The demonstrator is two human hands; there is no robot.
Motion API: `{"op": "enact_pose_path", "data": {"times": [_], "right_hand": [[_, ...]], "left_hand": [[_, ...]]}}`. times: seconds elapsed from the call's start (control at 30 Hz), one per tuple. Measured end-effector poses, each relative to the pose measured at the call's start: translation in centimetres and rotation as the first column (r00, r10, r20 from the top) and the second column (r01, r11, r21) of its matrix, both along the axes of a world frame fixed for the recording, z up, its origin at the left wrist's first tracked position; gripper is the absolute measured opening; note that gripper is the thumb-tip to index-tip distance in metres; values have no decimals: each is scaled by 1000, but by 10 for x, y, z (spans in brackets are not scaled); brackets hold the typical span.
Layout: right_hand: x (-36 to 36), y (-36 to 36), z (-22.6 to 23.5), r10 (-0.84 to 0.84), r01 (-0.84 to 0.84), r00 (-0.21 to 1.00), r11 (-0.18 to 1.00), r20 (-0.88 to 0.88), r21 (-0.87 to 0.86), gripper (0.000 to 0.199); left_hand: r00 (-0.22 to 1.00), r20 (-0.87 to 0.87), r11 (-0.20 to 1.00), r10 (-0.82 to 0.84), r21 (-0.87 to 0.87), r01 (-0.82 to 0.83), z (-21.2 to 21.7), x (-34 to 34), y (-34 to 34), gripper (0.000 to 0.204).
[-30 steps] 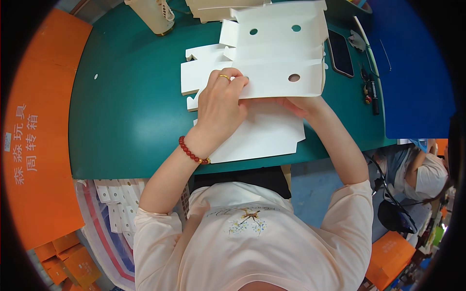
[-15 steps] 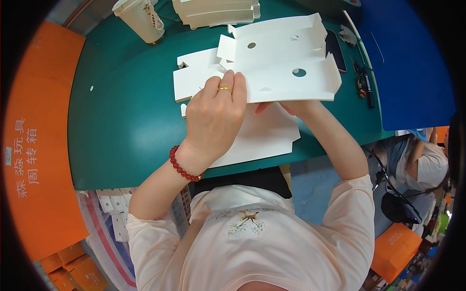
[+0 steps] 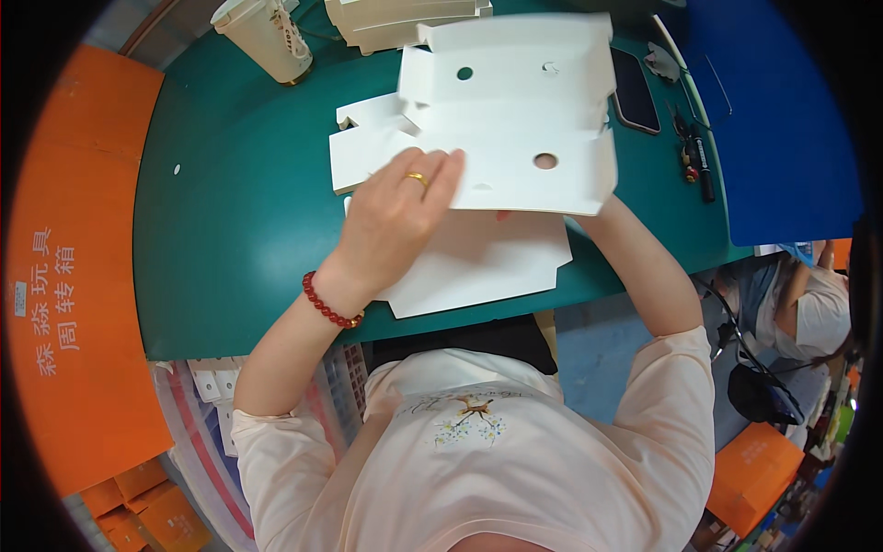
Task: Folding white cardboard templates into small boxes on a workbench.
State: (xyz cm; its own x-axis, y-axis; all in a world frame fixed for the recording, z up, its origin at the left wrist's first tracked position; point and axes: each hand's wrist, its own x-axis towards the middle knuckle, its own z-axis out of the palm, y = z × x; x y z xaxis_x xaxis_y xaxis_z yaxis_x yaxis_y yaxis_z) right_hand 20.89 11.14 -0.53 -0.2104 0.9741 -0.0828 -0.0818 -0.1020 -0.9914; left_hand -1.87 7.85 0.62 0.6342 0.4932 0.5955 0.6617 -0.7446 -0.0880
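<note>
A partly folded white cardboard box blank (image 3: 515, 120) with raised side flaps and round holes is held tilted above the table. My left hand (image 3: 400, 212), with a gold ring, has its fingers closed at the blank's near left edge. Beneath the blank, my right hand (image 3: 546, 162) supports it. Skin shows through one hole and a fingertip under the near edge; the other fingers are hidden. More flat white cardboard blanks (image 3: 478, 267) lie on the green table (image 3: 230, 239) under my hands, close to its front edge.
A paper cup (image 3: 267, 41) and a stack of white cardboard pieces (image 3: 405, 20) stand at the back. On the right lie a phone (image 3: 635, 92), a black pen (image 3: 705, 170) and a blue panel (image 3: 782, 120). Orange boxes (image 3: 83, 267) rise at the left. Another person (image 3: 800, 304) sits at far right.
The box blank has shifted left and slightly toward me, showing more of the phone. My left hand has moved a little left and down with its edge.
</note>
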Motion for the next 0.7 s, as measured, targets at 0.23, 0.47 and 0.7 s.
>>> {"op": "enact_pose_path", "data": {"times": [0.23, 0.47, 0.7], "right_hand": [[86, 48, -23, -373, 69, 653, 896, 659, 438, 30], [104, 68, -21, -413, 71, 505, 895, 758, 440, 29], [41, 68, 8, -376, -232, 424, 834, 824, 500, 49]], "left_hand": [[966, -139, 972, 219, 122, -203, 7, -17, -19, 39], [979, -134, 984, 154, -72, -165, 4, -26, -37, 39], [990, -143, 985, -19, -173, -6, 3, -59, -38, 38]]}}
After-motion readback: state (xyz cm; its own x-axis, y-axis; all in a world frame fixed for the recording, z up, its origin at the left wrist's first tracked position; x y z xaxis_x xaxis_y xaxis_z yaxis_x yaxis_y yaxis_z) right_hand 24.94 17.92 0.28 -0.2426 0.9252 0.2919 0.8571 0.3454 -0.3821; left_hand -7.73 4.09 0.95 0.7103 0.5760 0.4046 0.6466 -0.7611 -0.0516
